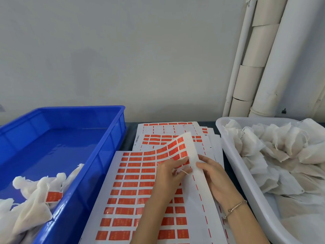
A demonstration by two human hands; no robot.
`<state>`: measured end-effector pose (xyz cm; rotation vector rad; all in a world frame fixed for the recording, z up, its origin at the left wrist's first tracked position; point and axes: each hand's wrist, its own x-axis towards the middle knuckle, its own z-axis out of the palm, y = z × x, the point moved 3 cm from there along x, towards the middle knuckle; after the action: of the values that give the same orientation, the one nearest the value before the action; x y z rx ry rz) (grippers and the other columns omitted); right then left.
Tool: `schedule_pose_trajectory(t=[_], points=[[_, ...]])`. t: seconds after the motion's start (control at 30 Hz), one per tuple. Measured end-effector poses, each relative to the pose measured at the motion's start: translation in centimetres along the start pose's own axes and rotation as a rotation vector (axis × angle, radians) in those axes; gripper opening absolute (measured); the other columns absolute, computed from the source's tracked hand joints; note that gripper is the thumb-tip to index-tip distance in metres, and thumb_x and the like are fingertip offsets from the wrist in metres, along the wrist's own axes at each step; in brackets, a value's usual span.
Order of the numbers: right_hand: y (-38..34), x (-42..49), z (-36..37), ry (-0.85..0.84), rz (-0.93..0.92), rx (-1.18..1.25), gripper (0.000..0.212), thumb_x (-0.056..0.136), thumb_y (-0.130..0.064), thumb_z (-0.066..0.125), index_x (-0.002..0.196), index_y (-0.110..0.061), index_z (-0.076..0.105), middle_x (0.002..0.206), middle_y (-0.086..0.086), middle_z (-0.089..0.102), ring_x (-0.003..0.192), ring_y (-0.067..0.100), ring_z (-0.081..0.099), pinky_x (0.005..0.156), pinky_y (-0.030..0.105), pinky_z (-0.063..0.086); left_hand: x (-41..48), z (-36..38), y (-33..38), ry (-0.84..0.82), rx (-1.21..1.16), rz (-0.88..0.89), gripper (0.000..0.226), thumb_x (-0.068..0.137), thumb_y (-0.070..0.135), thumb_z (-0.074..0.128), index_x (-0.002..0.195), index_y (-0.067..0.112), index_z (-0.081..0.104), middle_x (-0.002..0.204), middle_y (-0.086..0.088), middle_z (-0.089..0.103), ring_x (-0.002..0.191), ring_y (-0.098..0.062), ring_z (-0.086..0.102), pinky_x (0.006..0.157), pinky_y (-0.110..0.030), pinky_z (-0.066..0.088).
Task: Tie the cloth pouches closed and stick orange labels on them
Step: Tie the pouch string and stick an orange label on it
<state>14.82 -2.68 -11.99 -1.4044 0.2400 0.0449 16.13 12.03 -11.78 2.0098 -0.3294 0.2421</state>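
Observation:
A white sheet of orange labels (133,180) lies on the table in front of me, its upper right corner curled up and over. My left hand (168,175) pinches at the orange labels on that curled part, with a thin white string across its fingers. My right hand (212,175) grips the lifted white edge of the sheet from the right. Tied cloth pouches (33,199) lie in the near corner of the blue crate (105,155) at left, one bearing an orange label (53,196). Untied pouches (274,147) fill the white bin (233,164) at right.
More label sheets (168,132), partly used, lie stacked behind the front sheet toward the wall. White pipes (260,55) run up the wall at back right. The far part of the blue crate holds no pouches.

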Motion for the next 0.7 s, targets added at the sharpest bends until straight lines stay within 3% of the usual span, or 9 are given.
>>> schedule_pose_trajectory(t=[0.13, 0.37, 0.53, 0.7], points=[[-0.27, -0.2, 0.1, 0.003, -0.011, -0.026, 0.024, 0.095, -0.019, 0.056, 0.118, -0.024, 0.061, 0.109, 0.003, 0.071, 0.098, 0.028, 0.068, 0.09, 0.048, 0.054, 0.08, 0.28, -0.4, 0.006, 0.001, -0.033, 0.031, 0.086, 0.03, 0.068, 0.117, 0.028, 0.068, 0.104, 0.025, 0.06, 0.087, 0.001, 0.061, 0.071, -0.004, 0.046], [-0.1, -0.14, 0.14, 0.044, -0.019, -0.085, 0.021, 0.095, -0.023, 0.057, 0.115, -0.028, 0.059, 0.107, -0.001, 0.069, 0.094, 0.024, 0.068, 0.082, 0.042, 0.058, 0.19, 0.12, -0.8, 0.029, 0.078, -0.005, 0.025, 0.091, 0.017, 0.062, 0.113, 0.025, 0.07, 0.107, 0.016, 0.066, 0.084, 0.006, 0.057, 0.073, 0.002, 0.042], [-0.09, -0.13, 0.23, 0.04, 0.001, -0.068, 0.023, 0.095, -0.021, 0.057, 0.117, -0.026, 0.059, 0.111, 0.0, 0.068, 0.097, 0.026, 0.067, 0.087, 0.046, 0.056, 0.14, 0.01, -0.4, 0.024, 0.157, 0.076, 0.025, 0.092, 0.021, 0.06, 0.116, 0.025, 0.069, 0.11, 0.011, 0.068, 0.093, -0.002, 0.059, 0.091, -0.014, 0.048], [-0.26, -0.33, 0.27, 0.016, 0.004, -0.038, 0.021, 0.096, -0.021, 0.055, 0.116, -0.024, 0.061, 0.108, 0.003, 0.07, 0.096, 0.028, 0.068, 0.085, 0.045, 0.057, -0.01, -0.24, -0.21, 0.055, 0.106, 0.068, 0.028, 0.088, 0.031, 0.065, 0.115, 0.027, 0.068, 0.106, 0.018, 0.066, 0.091, 0.0, 0.061, 0.085, -0.014, 0.051]])
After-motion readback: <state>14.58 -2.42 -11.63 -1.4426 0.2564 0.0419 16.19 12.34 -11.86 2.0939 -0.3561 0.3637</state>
